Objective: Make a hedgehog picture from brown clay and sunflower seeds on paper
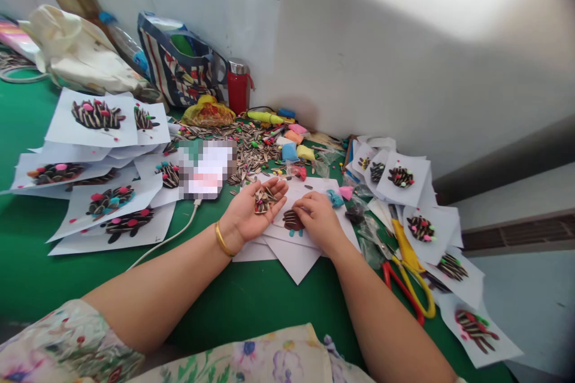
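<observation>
My left hand (256, 209) lies palm up on the green table (40, 275), cupping several striped sunflower seeds (264, 198). A gold bangle (221, 240) circles its wrist. Beside it, my right hand (317, 215) rests fingers down on a white sheet (296, 254), its fingertips pressing at a dark brown clay shape (291, 220) with seeds stuck in it. Whether a seed is pinched between those fingers is hidden.
Finished seed-and-clay pictures on white paper (96, 115) spread at left and at right (420, 228). A loose seed pile (251, 146), coloured clay lumps (296, 143), a red flask (238, 87), a striped bag (179, 69), yellow scissors (411, 266), red scissors (402, 290) and a white cable (166, 240) surround me.
</observation>
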`<state>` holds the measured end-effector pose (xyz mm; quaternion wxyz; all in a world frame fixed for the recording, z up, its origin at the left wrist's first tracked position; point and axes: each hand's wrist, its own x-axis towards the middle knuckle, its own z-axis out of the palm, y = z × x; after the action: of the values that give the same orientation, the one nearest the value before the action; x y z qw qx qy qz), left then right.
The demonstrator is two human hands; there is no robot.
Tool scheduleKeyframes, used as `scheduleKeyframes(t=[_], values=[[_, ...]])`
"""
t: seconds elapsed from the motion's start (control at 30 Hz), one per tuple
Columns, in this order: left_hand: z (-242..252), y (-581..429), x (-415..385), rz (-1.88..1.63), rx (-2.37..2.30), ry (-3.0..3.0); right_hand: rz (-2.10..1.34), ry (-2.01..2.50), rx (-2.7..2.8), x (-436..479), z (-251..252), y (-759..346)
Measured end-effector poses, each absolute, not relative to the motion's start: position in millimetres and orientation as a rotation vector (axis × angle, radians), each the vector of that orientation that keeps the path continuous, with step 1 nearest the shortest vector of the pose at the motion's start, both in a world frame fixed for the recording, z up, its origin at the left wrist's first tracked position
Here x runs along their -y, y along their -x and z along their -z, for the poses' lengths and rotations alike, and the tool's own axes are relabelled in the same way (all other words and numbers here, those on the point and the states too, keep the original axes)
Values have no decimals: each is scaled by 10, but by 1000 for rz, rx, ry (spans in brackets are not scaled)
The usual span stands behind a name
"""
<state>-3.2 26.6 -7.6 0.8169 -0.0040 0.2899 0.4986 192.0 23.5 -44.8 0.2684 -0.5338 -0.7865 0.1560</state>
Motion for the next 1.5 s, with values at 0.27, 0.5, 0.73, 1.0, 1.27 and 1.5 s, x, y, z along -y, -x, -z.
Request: scheduleKeyframes(t=[0.27,0.5,0.73,1.0,1.27,1.5], values=[[164,29,-293,-1033,-597,4,-420,1438,2126,-248,436,-1952],[194,30,-296,-1003,-605,-1,-477,1437,2111,-270,451,-1958],[196,35,-297,-971,-617,-20,-463,1433,2140,-275,415,-1944],[170,28,-297,-971,-675,-6,-744,1471,1996,-161,402,-1903],[186,23,-298,-968,-674,-6,-736,1465,1976,-95,312,-1859],[194,25,-299,-965,-673,-11,-638,1414,2070,-142,310,-1884]])
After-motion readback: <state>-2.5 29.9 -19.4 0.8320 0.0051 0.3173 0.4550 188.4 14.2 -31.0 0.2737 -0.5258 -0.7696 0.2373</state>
